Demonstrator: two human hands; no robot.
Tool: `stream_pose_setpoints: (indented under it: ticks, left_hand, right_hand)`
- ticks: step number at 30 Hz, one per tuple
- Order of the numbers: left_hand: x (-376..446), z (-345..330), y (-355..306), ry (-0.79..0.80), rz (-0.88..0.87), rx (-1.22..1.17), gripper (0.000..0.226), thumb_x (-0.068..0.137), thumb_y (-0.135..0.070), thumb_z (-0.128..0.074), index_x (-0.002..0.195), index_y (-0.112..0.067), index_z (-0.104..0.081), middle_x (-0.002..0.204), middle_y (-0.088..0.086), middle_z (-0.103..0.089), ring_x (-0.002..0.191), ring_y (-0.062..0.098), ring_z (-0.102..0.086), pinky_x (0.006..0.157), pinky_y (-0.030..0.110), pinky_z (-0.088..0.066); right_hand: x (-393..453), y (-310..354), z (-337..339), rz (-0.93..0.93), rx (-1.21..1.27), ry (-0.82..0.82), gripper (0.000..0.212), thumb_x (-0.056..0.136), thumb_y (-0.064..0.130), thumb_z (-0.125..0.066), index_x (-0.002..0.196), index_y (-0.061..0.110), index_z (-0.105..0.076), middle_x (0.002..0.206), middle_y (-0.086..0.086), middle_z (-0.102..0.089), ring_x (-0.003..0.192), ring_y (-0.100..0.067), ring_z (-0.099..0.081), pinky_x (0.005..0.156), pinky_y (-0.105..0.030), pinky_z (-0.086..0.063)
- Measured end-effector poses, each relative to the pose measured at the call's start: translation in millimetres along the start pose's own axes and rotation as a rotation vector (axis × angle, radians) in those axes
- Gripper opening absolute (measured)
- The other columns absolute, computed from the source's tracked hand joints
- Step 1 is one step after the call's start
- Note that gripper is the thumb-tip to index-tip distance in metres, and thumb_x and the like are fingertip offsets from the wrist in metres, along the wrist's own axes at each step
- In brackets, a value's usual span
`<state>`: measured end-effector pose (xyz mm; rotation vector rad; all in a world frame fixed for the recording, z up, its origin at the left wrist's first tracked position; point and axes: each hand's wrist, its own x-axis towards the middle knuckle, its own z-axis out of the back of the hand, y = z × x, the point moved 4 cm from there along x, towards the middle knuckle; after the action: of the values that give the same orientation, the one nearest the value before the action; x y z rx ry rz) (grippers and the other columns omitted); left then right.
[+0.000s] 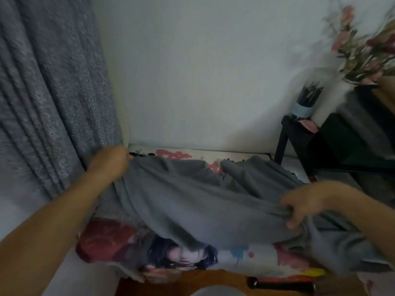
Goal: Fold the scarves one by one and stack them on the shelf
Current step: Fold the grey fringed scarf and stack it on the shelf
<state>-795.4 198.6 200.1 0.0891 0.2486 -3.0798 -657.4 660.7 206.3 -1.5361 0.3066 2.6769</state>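
Scarf (192, 199): grey, spread unfolded over worktop (245, 256) | left hand (109, 163) fingers grip far-left corner; right hand (303, 204) fingers bunch near-right edge | no fold visible, stacking pending

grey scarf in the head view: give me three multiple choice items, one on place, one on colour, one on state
1. Where does the left hand hold the scarf?
A. far end, beside the curtain
B. near right edge
C. middle

2. What colour is the scarf?
A. red
B. grey
C. yellow

3. What state is the scarf in?
A. folded into a neat square
B. held spread between both hands over the printed surface
C. stacked on a shelf

Answers: 1 A, that hand bunches cloth next to the curtain; 2 B, plain grey throughout; 3 B, the right hand has a grip on the opposite end.
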Motion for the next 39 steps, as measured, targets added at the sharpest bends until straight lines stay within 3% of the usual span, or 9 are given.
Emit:
stream_pose_setpoints:
  ticks: [5, 8, 14, 19, 23, 26, 32, 35, 39]
  left_hand:
    - [61.9, 117.2, -33.0, -0.525, 0.083, -0.141, 0.036, 0.106, -0.018, -0.042, 0.111, 0.006, -0.068, 0.114, 0.035, -0.064, 0.103, 0.049, -0.063, 0.088, 0.053, -0.051]
    - [71.1, 116.1, -24.0, -0.505, 0.143, -0.031, 0.032, 0.104, -0.011, -0.043, 0.112, 0.008, -0.068, 0.115, 0.035, -0.063, 0.104, 0.049, -0.062, 0.088, 0.055, -0.052]
    - [45.5, 68.4, -4.5, -0.374, 0.178, 0.144, 0.024, 0.095, -0.009, -0.056, 0.112, 0.004, -0.068, 0.114, 0.031, -0.063, 0.102, 0.048, -0.064, 0.086, 0.055, -0.056]
    - [-51.0, -10.7, -135.8, -0.035, -0.543, -0.123, 0.065, 0.09, -0.038, -0.071, 0.147, -0.033, -0.042, 0.148, -0.002, -0.046, 0.116, 0.023, -0.061, 0.096, 0.038, -0.053]
    - [-98.7, -64.1, -170.9, 0.297, -0.619, -0.4, 0.012, 0.088, -0.036, -0.07, 0.084, -0.041, -0.06, 0.08, -0.012, -0.066, 0.077, 0.006, -0.065, 0.073, 0.034, -0.055]
    - [-83.6, -78.8, -138.9, 0.191, -0.519, -0.368, 0.02, 0.096, -0.026, -0.062, 0.076, -0.031, -0.061, 0.076, -0.01, -0.066, 0.07, 0.006, -0.06, 0.065, 0.031, -0.046]
    - [-17.9, -48.6, -81.7, -0.109, -0.461, -0.247, 0.024, 0.097, -0.01, -0.056, 0.103, -0.019, -0.078, 0.098, 0.004, -0.071, 0.089, 0.027, -0.067, 0.069, 0.032, -0.048]
    - [1.2, -29.1, -67.9, -0.167, -0.418, -0.277, 0.025, 0.096, -0.009, -0.056, 0.099, -0.021, -0.078, 0.092, 0.003, -0.073, 0.08, 0.025, -0.066, 0.067, 0.034, -0.05]
    - [29.3, -4.7, -40.4, -0.309, -0.186, -0.247, 0.022, 0.094, -0.008, -0.054, 0.099, -0.01, -0.075, 0.096, 0.023, -0.072, 0.087, 0.043, -0.066, 0.073, 0.043, -0.05]
  right_hand:
    - [-17.9, -49.4, 142.6, -0.204, 0.496, -1.272, 0.026, 0.094, 0.004, -0.053, 0.114, 0.001, -0.069, 0.105, -0.024, -0.066, 0.1, -0.041, -0.061, 0.075, -0.036, -0.048]
    - [-26.7, -57.6, 139.3, -0.327, 0.299, -1.474, 0.02, 0.093, 0.01, -0.052, 0.106, 0.01, -0.067, 0.099, -0.021, -0.066, 0.088, -0.04, -0.062, 0.074, -0.041, -0.05]
    - [40.1, -40.3, 48.4, 0.045, 0.279, -0.792, 0.018, 0.094, 0.024, -0.064, 0.081, 0.013, -0.063, 0.082, -0.007, -0.068, 0.078, -0.02, -0.065, 0.065, -0.029, -0.046]
    - [20.9, 78.0, 2.9, 0.568, 0.348, -0.751, 0.025, 0.089, 0.015, -0.072, 0.08, 0.03, -0.054, 0.072, 0.013, -0.056, 0.065, 0.0, -0.054, 0.062, -0.015, -0.042]
    - [35.1, 131.2, -12.3, 0.653, 0.299, -0.822, 0.035, 0.084, 0.014, -0.074, 0.075, 0.036, -0.048, 0.073, 0.013, -0.056, 0.068, -0.002, -0.054, 0.062, -0.018, -0.045]
    - [41.7, 108.8, -15.3, 0.507, 0.417, -0.745, 0.025, 0.083, 0.019, -0.076, 0.083, 0.027, -0.052, 0.081, 0.01, -0.058, 0.07, -0.002, -0.052, 0.066, -0.022, -0.047]
    - [16.6, 46.6, -52.2, 0.297, 0.193, -0.183, 0.017, 0.083, 0.033, -0.074, 0.096, 0.026, -0.066, 0.09, 0.011, -0.071, 0.078, -0.001, -0.065, 0.069, -0.024, -0.052]
    - [-9.1, 14.4, -59.9, 0.185, 0.221, -0.082, 0.046, 0.075, 0.043, -0.078, 0.111, 0.016, -0.067, 0.109, -0.008, -0.072, 0.097, -0.022, -0.069, 0.082, -0.035, -0.053]
    - [-35.5, 14.2, -75.9, 0.139, 0.29, 0.079, 0.042, 0.081, 0.036, -0.08, 0.116, 0.019, -0.064, 0.105, 0.013, -0.07, 0.096, 0.005, -0.064, 0.085, -0.009, -0.047]
